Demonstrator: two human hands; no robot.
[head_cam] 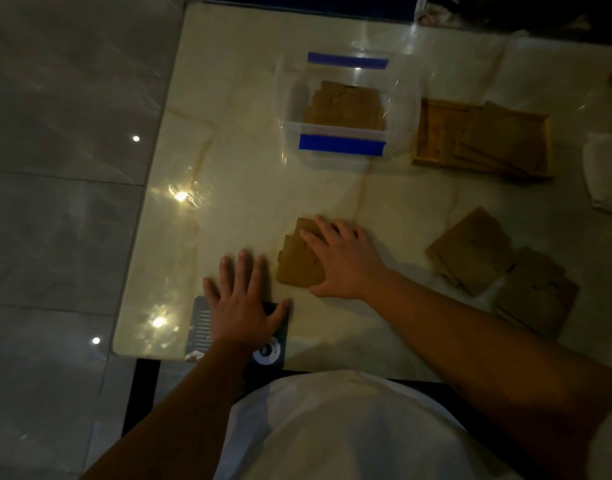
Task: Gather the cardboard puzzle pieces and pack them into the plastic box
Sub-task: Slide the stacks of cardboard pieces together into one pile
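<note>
A clear plastic box [290, 109] with blue clips stands at the table's far middle, with brown cardboard pieces [346, 105] lying inside. Near the front, a small fanned stack of cardboard pieces [295, 261] lies flat on the table. My right hand [346, 261] rests palm-down on that stack's right side, fingers spread over it. Just to the left, my left hand [244, 303] lies flat with fingers apart, partly on a dark card [199, 327] at the table's edge. More cardboard pieces [470, 251] lie in loose piles [536, 292] at the right.
A shallow wooden tray [436, 133] with several cardboard pieces stands right of the box. A white object [602, 174] sits at the far right edge. The glossy marble table [228, 168] ends at the left, with tiled floor beyond.
</note>
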